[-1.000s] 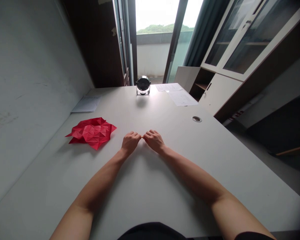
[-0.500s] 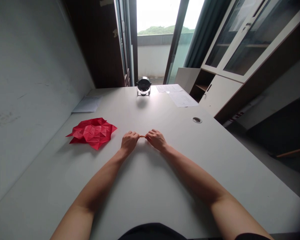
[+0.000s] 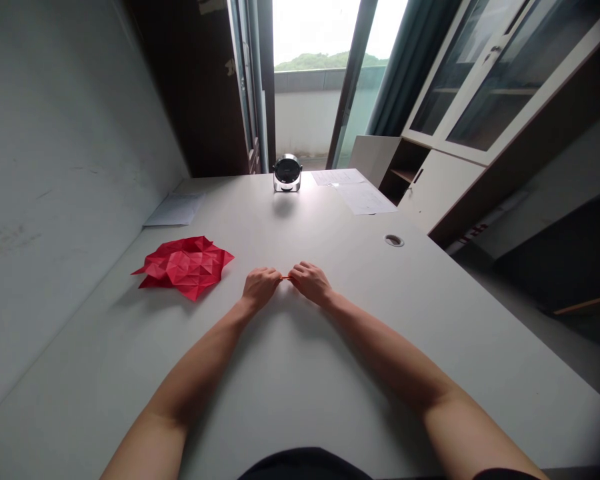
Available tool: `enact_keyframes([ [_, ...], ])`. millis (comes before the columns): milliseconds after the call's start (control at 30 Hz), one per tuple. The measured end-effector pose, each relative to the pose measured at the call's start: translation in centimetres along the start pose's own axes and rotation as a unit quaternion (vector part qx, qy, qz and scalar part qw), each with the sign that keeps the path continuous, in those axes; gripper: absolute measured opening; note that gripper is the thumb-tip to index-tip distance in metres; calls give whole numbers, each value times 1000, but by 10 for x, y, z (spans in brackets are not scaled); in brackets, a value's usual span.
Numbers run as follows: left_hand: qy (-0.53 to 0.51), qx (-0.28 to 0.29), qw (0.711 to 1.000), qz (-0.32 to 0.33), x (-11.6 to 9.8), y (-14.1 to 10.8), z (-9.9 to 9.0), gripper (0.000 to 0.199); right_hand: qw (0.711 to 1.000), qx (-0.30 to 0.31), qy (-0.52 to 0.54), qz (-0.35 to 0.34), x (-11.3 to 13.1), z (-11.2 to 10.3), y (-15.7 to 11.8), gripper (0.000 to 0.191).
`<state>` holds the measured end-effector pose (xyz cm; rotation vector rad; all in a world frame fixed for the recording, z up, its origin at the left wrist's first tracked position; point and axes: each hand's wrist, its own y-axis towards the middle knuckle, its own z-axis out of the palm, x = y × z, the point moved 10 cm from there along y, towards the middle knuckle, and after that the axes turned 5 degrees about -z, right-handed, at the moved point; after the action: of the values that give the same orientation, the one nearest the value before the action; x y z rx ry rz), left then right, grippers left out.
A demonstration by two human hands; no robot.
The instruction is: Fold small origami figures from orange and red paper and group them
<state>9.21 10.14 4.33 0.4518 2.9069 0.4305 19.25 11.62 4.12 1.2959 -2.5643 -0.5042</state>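
A thin orange strip (image 3: 286, 278), perhaps folded paper, spans the small gap between my two hands over the white table. My left hand (image 3: 261, 285) is closed on its left end, and my right hand (image 3: 310, 281) pinches the right end. Most of the strip is hidden by my fingers, so its full shape does not show. To the left of my left hand, apart from it, lies a creased sheet of red paper (image 3: 187, 265) with pointed corners.
A round black device on a metal stand (image 3: 287, 175) stands at the table's far edge. Printed sheets (image 3: 365, 198) lie at the back right, more paper (image 3: 175, 209) by the left wall. A cable hole (image 3: 394, 241) sits near the right edge, with a cabinet (image 3: 443, 187) beyond.
Both hands have come slightly nearer to me and a little closer together, so less of the orange strip shows between them. The red paper has stayed in place.
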Motion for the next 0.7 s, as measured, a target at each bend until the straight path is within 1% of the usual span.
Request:
enact_keyframes([
  [133, 5, -5, 1000, -31, 4, 1, -1, 31, 1000, 0, -14, 20, -4, 1, 1, 24],
  [267, -22, -26, 998, -48, 10, 1, -1, 26, 999, -5, -9, 36, -8, 3, 1, 21],
  [367, -76, -49, 993, -76, 22, 1, -2, 23, 999, -12, 1, 46, -11, 3, 1, 20],
  [433, -142, -55, 983, -106, 36, 0, 0, 23, 998, -16, 16, 64, -16, 3, 0, 19],
  [500, -243, -42, 961, -126, 48, 1, 7, 27, 996, -18, 47, 78, -21, 6, -2, 17],
  [533, -302, -32, 944, -129, 52, 1, 11, 29, 994, -19, 68, 83, -24, 7, -3, 16],
  [633, -454, -25, 881, -134, 61, 3, 20, 34, 986, -29, 140, 84, -27, 12, -3, 16],
  [700, -514, -29, 846, -140, 63, 4, 24, 37, 978, -39, 183, 90, -30, 15, -3, 19],
])
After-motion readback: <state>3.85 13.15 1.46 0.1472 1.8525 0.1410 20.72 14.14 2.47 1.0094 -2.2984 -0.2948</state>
